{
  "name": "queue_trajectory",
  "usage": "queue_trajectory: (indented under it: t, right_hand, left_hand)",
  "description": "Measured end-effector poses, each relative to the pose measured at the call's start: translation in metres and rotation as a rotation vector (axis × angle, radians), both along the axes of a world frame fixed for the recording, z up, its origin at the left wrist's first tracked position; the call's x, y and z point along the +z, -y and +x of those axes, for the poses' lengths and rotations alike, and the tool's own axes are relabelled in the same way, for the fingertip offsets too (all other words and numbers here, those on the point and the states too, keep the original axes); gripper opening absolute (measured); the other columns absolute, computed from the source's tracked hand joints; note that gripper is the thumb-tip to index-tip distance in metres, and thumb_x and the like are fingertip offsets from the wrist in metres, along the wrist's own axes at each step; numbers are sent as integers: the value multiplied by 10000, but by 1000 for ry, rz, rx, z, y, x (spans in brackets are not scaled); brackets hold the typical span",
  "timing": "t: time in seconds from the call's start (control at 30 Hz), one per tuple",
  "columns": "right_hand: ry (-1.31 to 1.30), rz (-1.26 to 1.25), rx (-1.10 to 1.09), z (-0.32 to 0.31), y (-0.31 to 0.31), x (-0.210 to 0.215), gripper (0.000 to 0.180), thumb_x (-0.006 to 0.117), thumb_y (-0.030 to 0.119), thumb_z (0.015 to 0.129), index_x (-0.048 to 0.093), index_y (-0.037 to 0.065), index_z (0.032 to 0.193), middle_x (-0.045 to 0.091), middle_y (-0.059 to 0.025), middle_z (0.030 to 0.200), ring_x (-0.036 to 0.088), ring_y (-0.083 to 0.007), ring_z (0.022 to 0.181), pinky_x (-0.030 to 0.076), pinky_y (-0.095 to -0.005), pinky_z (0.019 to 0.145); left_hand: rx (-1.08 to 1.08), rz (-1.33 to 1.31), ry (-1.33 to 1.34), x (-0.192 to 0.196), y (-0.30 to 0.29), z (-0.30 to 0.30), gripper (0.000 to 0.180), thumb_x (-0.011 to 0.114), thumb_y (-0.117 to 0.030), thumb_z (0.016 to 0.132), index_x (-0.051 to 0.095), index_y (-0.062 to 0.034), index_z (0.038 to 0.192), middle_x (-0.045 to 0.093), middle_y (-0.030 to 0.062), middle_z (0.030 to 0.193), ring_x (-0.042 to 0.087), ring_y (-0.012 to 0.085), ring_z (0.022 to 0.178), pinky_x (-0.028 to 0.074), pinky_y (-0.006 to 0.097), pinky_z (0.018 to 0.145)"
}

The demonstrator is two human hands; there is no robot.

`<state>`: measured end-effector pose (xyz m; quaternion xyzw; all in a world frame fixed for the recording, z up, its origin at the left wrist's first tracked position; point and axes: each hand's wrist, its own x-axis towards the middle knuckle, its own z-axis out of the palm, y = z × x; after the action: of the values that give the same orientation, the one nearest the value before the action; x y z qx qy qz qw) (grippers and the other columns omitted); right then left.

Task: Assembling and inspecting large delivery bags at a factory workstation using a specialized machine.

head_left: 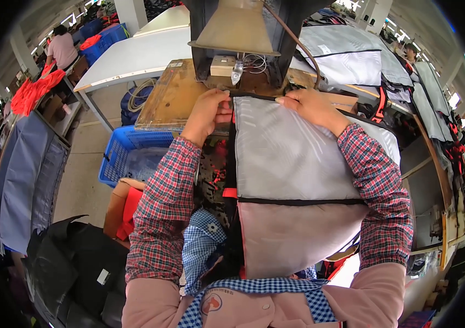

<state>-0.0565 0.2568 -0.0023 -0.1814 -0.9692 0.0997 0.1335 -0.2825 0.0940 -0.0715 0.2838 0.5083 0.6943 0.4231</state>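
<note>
A silver-grey fabric piece with black edging (295,147) hangs over my lap and reaches up to the worktable. A black band crosses it, with a paler section below, and a small red tab (230,192) sticks out on its left side. My left hand (209,113) pinches the black edging at the upper left corner. Farther right along the same top edge, my right hand (315,108) grips the piece between thumb and fingers. Just beyond the edge stands a dark machine (292,38) with a tan funnel-like cover (238,30) and a small clear part (237,72) beneath it.
Left of the machine is a worn wooden tabletop (168,95), with a blue plastic crate (113,164) below. A cardboard box (115,210) holds red material. Black fabric (74,273) lies at lower left. More grey panels (347,52) are piled at right. Another person (63,48) sits far left.
</note>
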Motion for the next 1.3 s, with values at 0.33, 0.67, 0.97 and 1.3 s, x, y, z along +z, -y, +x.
queue_trajectory:
  t: [0.33,0.67,0.97,1.3]
  right_hand:
    - [45,-112,-60,-17,-25,-1,486,547,522,932,666,54,990,641,-136,802,592,-258,738,478,-341,743]
    - [75,-132,-84,-21,-29,3,513,527,524,931,699,45,990,671,-191,909,638,-358,874,490,-387,789]
    - [35,-131,-97,-17,-43,-3,501,548,518,923,694,41,973,663,-194,864,643,-348,837,485,-385,760]
    - [-54,-125,-83,-3,-48,-1,512,534,525,928,685,36,919,654,-184,821,630,-351,799,477,-394,724]
  left_hand:
    - [60,4,-25,6,-24,-10,138,577,-180,911,576,-50,865,501,0,716,569,151,632,551,313,568]
    - [83,34,-62,10,-31,-14,129,558,-153,905,587,-27,889,512,14,706,581,168,607,547,313,542]
    - [231,99,32,14,-38,-18,139,531,-166,921,554,-34,888,516,37,723,600,189,603,569,332,534]
    - [596,195,-87,10,90,-106,215,574,-233,944,598,-25,901,543,23,715,610,151,593,549,262,497]
